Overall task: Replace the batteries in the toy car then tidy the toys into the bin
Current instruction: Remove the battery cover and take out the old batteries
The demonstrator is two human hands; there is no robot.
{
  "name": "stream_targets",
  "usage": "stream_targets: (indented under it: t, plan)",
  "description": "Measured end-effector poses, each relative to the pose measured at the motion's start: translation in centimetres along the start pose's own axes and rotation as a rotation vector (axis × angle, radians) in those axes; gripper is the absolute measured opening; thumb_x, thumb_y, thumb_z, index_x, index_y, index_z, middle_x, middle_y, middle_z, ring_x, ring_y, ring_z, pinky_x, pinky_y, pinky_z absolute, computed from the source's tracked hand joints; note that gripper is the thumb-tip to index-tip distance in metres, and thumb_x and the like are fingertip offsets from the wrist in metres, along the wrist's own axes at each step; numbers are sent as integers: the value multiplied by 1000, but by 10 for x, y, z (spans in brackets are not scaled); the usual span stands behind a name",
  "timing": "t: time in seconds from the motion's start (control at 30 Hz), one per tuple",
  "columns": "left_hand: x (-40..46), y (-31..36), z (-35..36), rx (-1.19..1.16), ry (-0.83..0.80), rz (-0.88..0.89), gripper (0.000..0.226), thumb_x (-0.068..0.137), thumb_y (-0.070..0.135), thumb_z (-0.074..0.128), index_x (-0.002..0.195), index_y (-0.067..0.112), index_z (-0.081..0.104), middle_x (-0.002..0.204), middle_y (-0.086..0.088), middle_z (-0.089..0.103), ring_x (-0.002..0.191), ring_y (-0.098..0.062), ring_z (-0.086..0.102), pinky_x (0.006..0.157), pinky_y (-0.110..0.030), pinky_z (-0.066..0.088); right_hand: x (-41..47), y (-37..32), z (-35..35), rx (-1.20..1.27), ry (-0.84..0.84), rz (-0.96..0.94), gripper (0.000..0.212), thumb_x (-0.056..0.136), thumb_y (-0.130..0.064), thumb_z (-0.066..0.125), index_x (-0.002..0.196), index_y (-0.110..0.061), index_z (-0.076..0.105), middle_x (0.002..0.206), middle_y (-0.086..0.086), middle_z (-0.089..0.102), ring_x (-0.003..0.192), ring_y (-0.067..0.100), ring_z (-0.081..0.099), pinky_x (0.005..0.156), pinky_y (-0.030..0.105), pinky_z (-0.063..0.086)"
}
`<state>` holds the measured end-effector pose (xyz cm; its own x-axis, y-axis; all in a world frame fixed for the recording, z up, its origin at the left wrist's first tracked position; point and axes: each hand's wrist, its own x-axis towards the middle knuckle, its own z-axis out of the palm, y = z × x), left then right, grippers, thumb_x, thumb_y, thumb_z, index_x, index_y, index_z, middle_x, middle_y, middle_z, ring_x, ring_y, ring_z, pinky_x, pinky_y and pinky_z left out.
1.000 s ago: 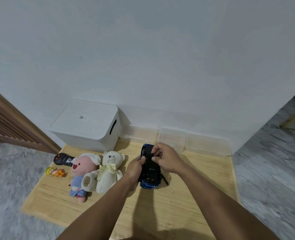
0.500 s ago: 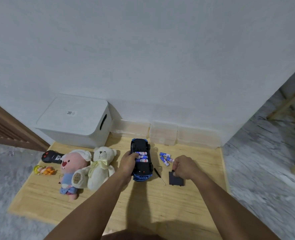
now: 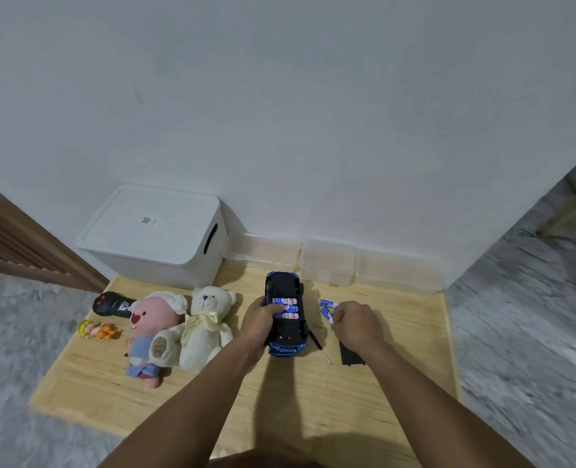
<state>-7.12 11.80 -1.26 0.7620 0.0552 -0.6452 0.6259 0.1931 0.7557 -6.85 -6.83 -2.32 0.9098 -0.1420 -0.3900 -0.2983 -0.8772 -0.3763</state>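
Observation:
The blue toy car (image 3: 285,292) lies upside down on the wooden board (image 3: 279,400), its battery bay open with blue-and-white batteries inside. My left hand (image 3: 258,324) grips the car's left side, thumb over the batteries. My right hand (image 3: 354,320) has curled fingers over the loose batteries (image 3: 326,307) just right of the car; whether it pinches one is hidden. The black battery cover (image 3: 350,354) lies below that hand, and a small screwdriver (image 3: 320,346) lies beside the car. The white lidded bin (image 3: 158,236) stands at the back left.
A white teddy bear (image 3: 205,327), a pink plush (image 3: 151,332), a black remote (image 3: 110,304) and a small yellow-orange toy (image 3: 97,330) lie left of the car. Clear plastic boxes (image 3: 330,261) line the wall. Grey carpet surrounds the board.
My right hand lifted the black cover off the car, set it on the board at the right, then moved up to the loose batteries. My left hand kept hold of the car.

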Motion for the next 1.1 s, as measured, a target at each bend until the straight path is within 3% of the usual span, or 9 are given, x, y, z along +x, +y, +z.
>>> stream_targets:
  t: [0.2, 0.33, 0.5, 0.63, 0.73, 0.8, 0.9, 1.0, 1.1]
  plan:
    - [-2, -1, 3, -10, -3, 4, 29, 91, 4, 48, 118, 8, 59, 101, -17, 71, 81, -31, 68, 64, -35, 55, 1, -22, -4, 401, 94, -64, 9, 85, -15, 66, 81, -20, 73, 73, -9, 65, 78, 13, 65, 67, 22, 46]
    - [-4, -1, 8, -12, -26, 29, 34, 89, -3, 50, 119, 9, 58, 106, -17, 70, 86, -32, 68, 66, -37, 55, 3, -39, -10, 577, 42, -77, 12, 85, -12, 67, 91, -11, 77, 87, -1, 73, 83, 12, 64, 78, 25, 51]
    - [-5, -4, 9, 11, -14, 93, 44, 83, -9, 53, 122, 13, 57, 110, -13, 69, 101, -34, 67, 83, -45, 57, 8, -41, -5, 671, 23, -15, 12, 83, -13, 69, 89, -13, 78, 93, 0, 75, 92, 15, 67, 87, 29, 53]
    - [-6, -6, 9, 15, -17, 107, 44, 85, -9, 54, 123, 13, 55, 114, -15, 66, 104, -34, 65, 91, -50, 54, 4, -41, 1, 729, -28, 2, 11, 83, -11, 68, 87, -14, 78, 86, -4, 72, 88, 14, 67, 83, 28, 54]
    - [-7, -9, 11, 16, -33, 129, 45, 85, -10, 55, 124, 13, 54, 112, -11, 65, 100, -32, 66, 86, -45, 56, 2, -42, 3, 753, -60, 40, 14, 81, -7, 66, 82, -14, 78, 86, -2, 73, 86, 17, 67, 79, 29, 55]
    - [-9, -10, 12, 7, -39, 152, 45, 85, -12, 55, 122, 13, 54, 109, -7, 64, 95, -29, 66, 82, -42, 56, 1, -45, 1, 867, -84, 116, 17, 79, 1, 63, 79, -9, 77, 77, 2, 70, 74, 18, 64, 63, 24, 51]
    - [-10, -10, 12, -10, -72, 156, 47, 85, -14, 57, 121, 17, 56, 108, -4, 64, 97, -31, 66, 83, -43, 56, -5, -48, -9, 1019, -148, 272, 16, 79, 5, 58, 87, 5, 72, 65, 9, 57, 50, 13, 46, 38, 14, 34]
    - [-10, -11, 13, 23, -130, 170, 49, 87, -10, 60, 128, 16, 57, 105, -2, 66, 102, -33, 66, 89, -46, 55, -9, -56, -14, 1052, -233, 277, 19, 78, 3, 60, 91, 2, 74, 64, 9, 57, 50, 14, 49, 39, 15, 37]
    - [-9, -12, 18, 6, -115, 164, 49, 89, -8, 59, 131, 17, 54, 103, -1, 66, 100, -31, 66, 89, -49, 55, -4, -64, -16, 1027, -164, 262, 14, 78, 3, 61, 84, 4, 73, 62, 11, 61, 51, 17, 53, 39, 17, 42]
